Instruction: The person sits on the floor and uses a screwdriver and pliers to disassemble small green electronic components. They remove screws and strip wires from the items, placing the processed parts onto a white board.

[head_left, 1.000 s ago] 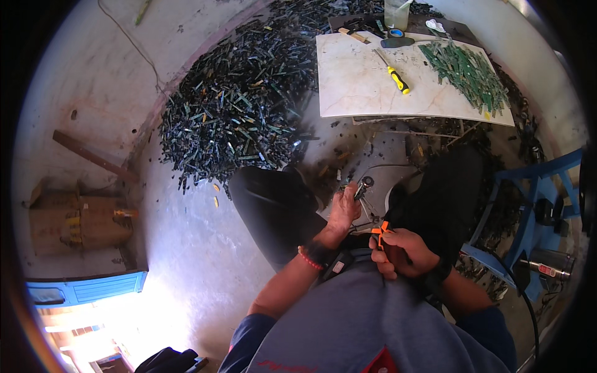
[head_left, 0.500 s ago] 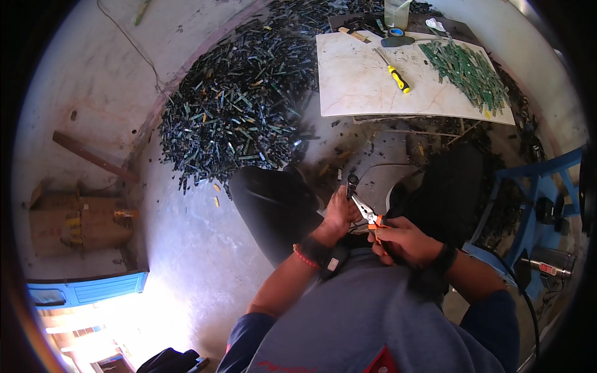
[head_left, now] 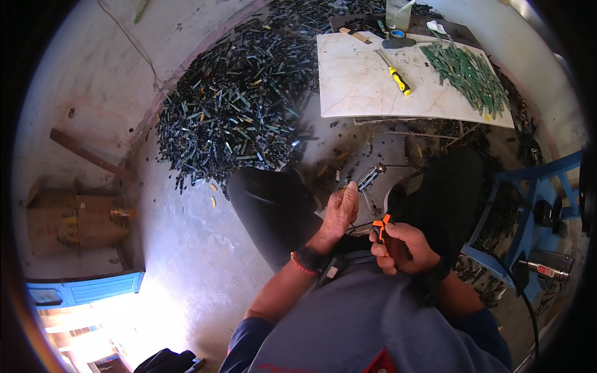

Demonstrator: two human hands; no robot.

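A thin dark strip with a shiny face (head_left: 371, 176) is pinched in my left hand (head_left: 339, 213), its far end pointing up and to the right. My right hand (head_left: 410, 247) is closed round pliers with orange-and-black handles (head_left: 381, 229), just right of the left hand. The jaws of the pliers are hard to make out against the floor. Both hands are between my knees, on the near side of the low table. A red bead bracelet (head_left: 303, 263) circles my left wrist.
A large heap of dark strips (head_left: 230, 112) covers the floor at the far left. On the white tabletop (head_left: 348, 87) lie a yellow-and-black screwdriver (head_left: 399, 81) and a pile of narrow green strips (head_left: 469, 78). A blue chair (head_left: 528, 186) stands right; a cardboard box (head_left: 93, 221) sits left.
The dark strip has swung outward to the right in my left hand. The pliers' jaws, earlier touching or close to the piece, have moved off it, and the pliers have turned.
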